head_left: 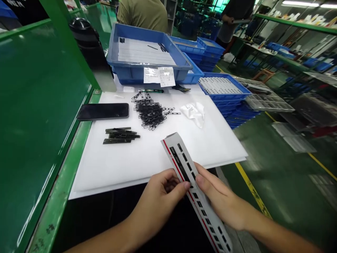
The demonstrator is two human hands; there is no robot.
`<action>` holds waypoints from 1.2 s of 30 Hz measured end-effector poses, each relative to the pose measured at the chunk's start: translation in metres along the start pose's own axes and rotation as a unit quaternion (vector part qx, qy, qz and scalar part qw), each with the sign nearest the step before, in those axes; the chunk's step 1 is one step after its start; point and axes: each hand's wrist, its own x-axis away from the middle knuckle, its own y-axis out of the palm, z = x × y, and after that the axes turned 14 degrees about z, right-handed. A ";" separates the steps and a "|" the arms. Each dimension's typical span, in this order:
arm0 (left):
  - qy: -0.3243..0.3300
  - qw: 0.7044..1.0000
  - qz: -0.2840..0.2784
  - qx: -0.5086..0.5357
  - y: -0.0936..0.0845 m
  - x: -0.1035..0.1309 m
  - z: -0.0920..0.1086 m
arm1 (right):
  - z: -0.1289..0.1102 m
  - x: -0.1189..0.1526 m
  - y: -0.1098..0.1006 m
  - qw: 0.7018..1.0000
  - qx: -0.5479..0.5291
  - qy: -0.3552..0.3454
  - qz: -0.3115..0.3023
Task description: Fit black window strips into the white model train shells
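A long pale grey strip with a red line and black rectangles slants across the front of the work surface. My left hand pinches its left edge, thumb near the lower end of a long black piece on the strip. On the right edge, my right hand grips the strip with the thumb on top. Beyond it lies a heap of thin black frames. Several dark flat strips are piled to the left. What is under my left fingers is hidden.
A phone lies at the left beside the green frame. Crumpled white tissue is on the white board. Behind stand a blue bin, a black bottle and stacked blue trays. Two people are farther back.
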 end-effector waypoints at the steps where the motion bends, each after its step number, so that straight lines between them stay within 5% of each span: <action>1: -0.006 1.000 -0.004 0.007 0.002 -0.001 -0.004 | 0.008 0.003 0.003 1.000 -0.021 0.016 0.013; 11: -0.058 0.993 -0.072 0.080 0.013 -0.002 -0.028 | 0.041 0.024 0.011 0.992 -0.122 0.030 0.019; 36: -0.107 0.989 -0.080 0.065 0.011 -0.009 -0.031 | 0.038 0.027 0.014 0.996 -0.078 0.029 0.009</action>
